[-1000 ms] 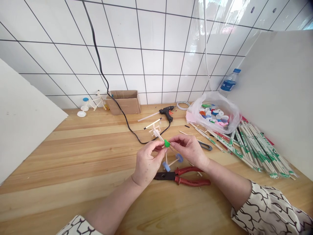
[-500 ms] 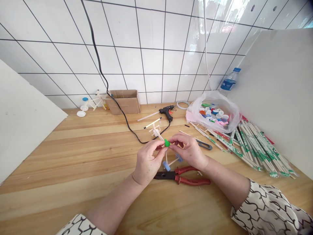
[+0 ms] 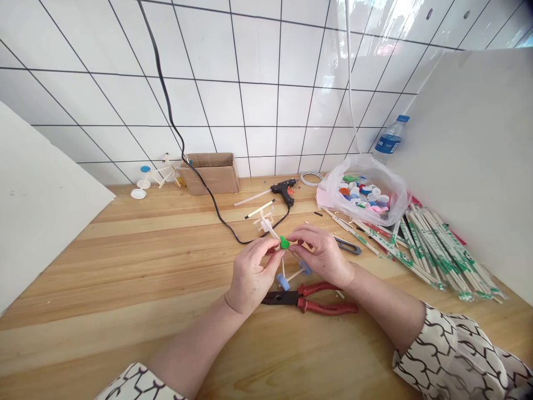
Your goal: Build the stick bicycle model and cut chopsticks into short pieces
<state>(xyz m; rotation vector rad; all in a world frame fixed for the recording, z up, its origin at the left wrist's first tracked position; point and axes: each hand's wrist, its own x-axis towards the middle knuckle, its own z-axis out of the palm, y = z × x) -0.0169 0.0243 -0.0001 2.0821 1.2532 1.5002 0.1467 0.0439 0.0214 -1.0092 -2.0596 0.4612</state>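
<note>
Between my two hands is a small green plastic piece that looks like a bottle cap. My left hand pinches it from the left, thumb against fingers. From the right, the fingertips of my right hand close on its other edge. Under and around it is a small stick frame, with a blue cap at its near end and pale pieces at its far end. My fingers hide where cap and sticks meet. Close below the hands lie red-handled pliers.
Behind the hands lies a black glue gun with its cord, near a tape roll. To the right are a bag of caps, wrapped chopsticks, a utility knife and a bottle. A cardboard box stands back left.
The green cap has turned slightly between my fingertips. Both hands stay in nearly the same place, and everything else on the table is unchanged.
</note>
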